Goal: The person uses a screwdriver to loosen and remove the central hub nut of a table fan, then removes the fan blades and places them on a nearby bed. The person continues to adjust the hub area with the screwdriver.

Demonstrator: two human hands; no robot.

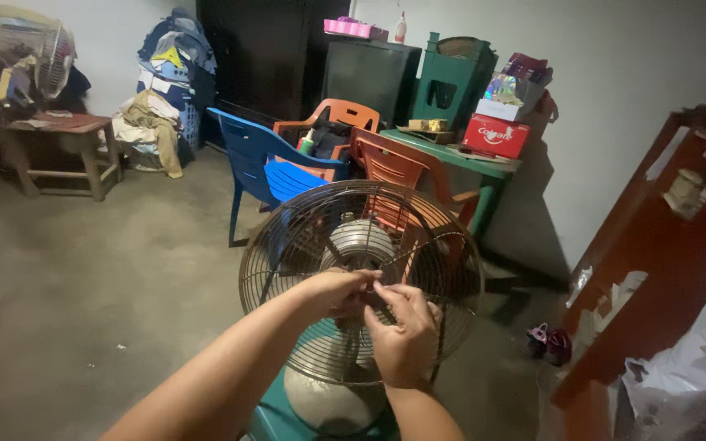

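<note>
My left hand (338, 291) and right hand (402, 331) meet at the middle of the fan guard (288, 233), fingers pinched closed on its wires near the hub. What exactly they pinch I cannot tell. The fan (332, 400) stands upright just before me on a green stool (267, 423), its round wire guard facing me. Behind it stand a blue chair (251, 155) and orange chairs (394, 167), beside a green bench (484, 167) carrying a red box (496, 135). Small shoes (549, 343) lie on the floor to the right.
</note>
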